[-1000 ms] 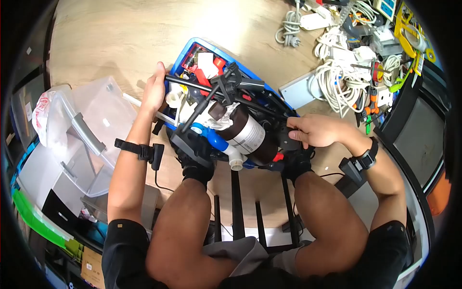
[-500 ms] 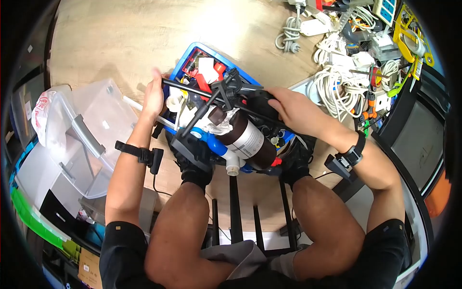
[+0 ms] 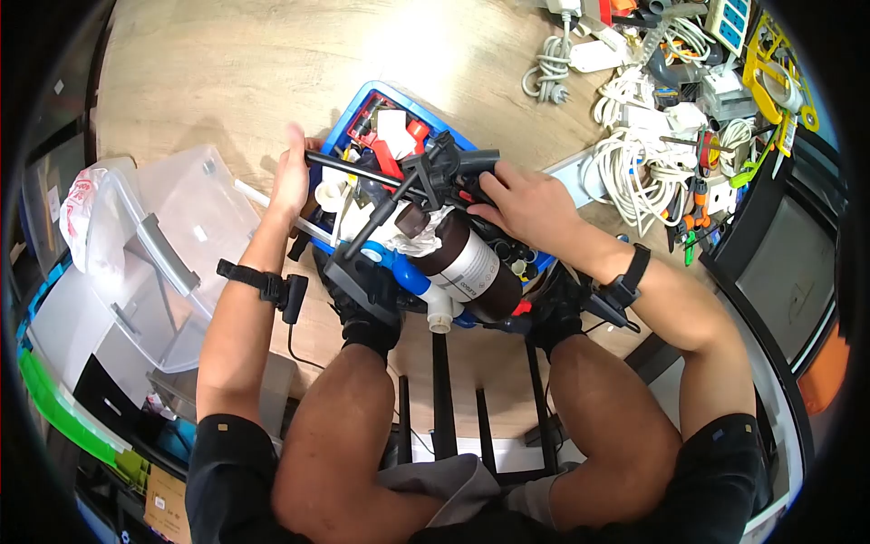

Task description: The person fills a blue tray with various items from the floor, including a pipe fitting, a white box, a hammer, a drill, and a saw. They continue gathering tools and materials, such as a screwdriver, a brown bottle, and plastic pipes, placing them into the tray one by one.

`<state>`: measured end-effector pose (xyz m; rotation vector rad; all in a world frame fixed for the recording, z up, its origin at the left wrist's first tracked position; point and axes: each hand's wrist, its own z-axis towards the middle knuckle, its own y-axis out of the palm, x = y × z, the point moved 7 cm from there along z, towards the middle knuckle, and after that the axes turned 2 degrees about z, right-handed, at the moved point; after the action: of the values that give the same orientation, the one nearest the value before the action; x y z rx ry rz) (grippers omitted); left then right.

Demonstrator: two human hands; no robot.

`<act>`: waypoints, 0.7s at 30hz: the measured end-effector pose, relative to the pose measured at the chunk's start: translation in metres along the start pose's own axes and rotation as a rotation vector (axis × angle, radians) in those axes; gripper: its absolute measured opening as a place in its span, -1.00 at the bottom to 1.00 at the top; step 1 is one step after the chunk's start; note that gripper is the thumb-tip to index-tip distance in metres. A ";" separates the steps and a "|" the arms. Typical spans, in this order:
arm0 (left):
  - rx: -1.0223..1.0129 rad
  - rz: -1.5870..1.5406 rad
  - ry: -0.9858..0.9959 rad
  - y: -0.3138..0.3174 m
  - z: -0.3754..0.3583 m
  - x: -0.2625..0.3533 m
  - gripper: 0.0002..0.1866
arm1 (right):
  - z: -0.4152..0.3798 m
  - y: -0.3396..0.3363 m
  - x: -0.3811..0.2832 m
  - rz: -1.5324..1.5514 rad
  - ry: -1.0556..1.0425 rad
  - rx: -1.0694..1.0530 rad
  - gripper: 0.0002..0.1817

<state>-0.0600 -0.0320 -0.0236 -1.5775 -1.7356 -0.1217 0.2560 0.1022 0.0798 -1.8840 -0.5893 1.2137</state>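
A blue bin point(image 3: 373, 88) full of mixed parts sits on the wooden surface in front of my feet. Across it lies a black stand point(image 3: 433, 172) with rods and a clamp. My left hand point(image 3: 292, 177) is closed around the stand's left rod end, at the bin's left edge. The fingers of my right hand point(image 3: 521, 204) are bent over black items at the bin's right side, beside the clamp; what they touch is partly hidden. Below the stand are a dark brown bottle point(image 3: 471, 272) with a white label and a blue and white pipe fitting point(image 3: 412, 281).
White coiled cables point(image 3: 634, 177), tools and a power strip point(image 3: 728, 23) are heaped at the right. Clear plastic boxes point(image 3: 195, 218) and a plastic bag point(image 3: 82, 218) lie at the left. A thin cable runs near my left foot.
My right hand has moved left and down towards the clamp, and its forearm has shifted left. The clamp's black right-hand part shows more fully. My left hand is almost unmoved.
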 end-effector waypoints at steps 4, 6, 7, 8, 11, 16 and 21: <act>-0.041 -0.108 0.001 0.001 0.007 -0.017 0.18 | -0.016 -0.042 0.020 0.226 0.072 0.079 -0.64; -0.049 -0.180 -0.011 0.001 0.013 -0.025 0.22 | -0.061 -0.018 0.042 0.533 0.561 -0.784 -0.53; -0.052 -0.183 -0.003 0.000 0.018 -0.024 0.22 | -0.101 0.001 0.038 0.780 0.653 -1.084 -0.41; -0.071 -0.211 -0.053 0.001 0.020 -0.027 0.23 | -0.125 0.011 0.032 0.888 0.596 -1.266 -0.41; -0.101 -0.241 -0.129 0.005 0.021 -0.026 0.24 | -0.192 0.082 0.034 1.020 0.781 -1.415 -0.40; -0.173 -0.273 -0.160 0.010 0.021 -0.020 0.17 | -0.215 0.140 0.045 1.276 1.107 -0.979 -0.28; -0.207 -0.375 -0.194 0.010 0.022 -0.024 0.19 | -0.227 0.141 0.043 1.590 1.261 -0.601 -0.47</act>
<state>-0.0631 -0.0368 -0.0570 -1.4249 -2.2199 -0.3520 0.4736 -0.0318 -0.0094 -3.0877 1.6490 0.1902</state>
